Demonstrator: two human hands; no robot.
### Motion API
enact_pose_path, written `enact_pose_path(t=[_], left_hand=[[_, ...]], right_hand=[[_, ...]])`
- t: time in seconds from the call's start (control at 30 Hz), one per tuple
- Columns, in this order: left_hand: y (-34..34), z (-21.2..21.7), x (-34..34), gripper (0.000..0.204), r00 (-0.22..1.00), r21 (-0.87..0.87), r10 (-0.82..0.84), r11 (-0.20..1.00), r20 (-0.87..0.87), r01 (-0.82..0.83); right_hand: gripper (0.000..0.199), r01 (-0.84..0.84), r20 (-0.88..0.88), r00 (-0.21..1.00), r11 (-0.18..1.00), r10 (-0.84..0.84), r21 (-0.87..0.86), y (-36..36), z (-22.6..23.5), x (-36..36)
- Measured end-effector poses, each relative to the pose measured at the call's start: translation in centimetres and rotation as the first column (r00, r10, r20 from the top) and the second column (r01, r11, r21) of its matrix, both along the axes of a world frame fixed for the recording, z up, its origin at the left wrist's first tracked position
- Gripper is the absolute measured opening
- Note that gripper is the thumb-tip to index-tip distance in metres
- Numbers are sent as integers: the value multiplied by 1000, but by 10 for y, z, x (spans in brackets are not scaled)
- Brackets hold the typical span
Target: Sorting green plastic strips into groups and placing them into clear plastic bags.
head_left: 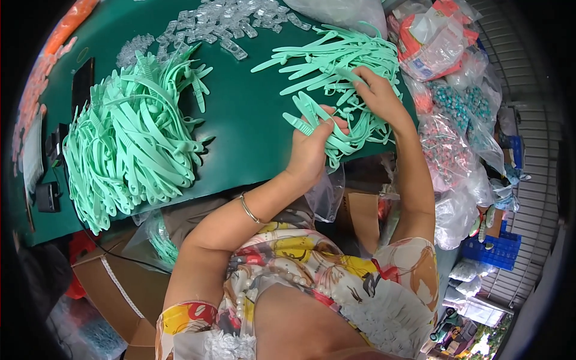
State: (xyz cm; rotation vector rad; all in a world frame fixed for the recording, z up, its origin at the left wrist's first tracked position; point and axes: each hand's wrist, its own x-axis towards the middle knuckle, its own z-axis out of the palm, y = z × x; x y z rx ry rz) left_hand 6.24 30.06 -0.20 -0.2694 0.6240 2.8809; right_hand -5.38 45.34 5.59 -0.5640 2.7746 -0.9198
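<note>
My left hand point(313, 144) is closed round a small bunch of mint-green rubber straps point(311, 108), their flat ribbed ends sticking up past the thumb. To its right, my right hand point(379, 96) pinches one strap point(349, 75) between thumb and fingers. This hand is over a loose pile of the same straps point(327, 53) at the table's right side. A much larger heap of mint-green straps point(141, 132) lies at the left of the green table point(240, 126). Small transparent plastic clips point(225, 24) are spread along the far side.
Coral-coloured straps point(30, 96) line the far left edge, near a black box point(48, 197). Plastic bags of small coloured parts point(447, 144) are stacked at the right. Below the table stand an open cardboard box point(114, 288) and a bag of green straps point(161, 240).
</note>
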Motion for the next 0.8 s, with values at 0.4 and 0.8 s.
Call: enact_pose_path(t=[0.4, 0.8], left_hand=[[1, -1, -6, 14, 995, 19, -94, 995, 17, 94], [22, -4, 0, 21, 998, 14, -50, 999, -22, 51]], right_hand=[[21, 87, -477, 878, 966, 41, 245, 8, -4, 25], [20, -38, -205, 978, 999, 35, -7, -24, 10, 89]])
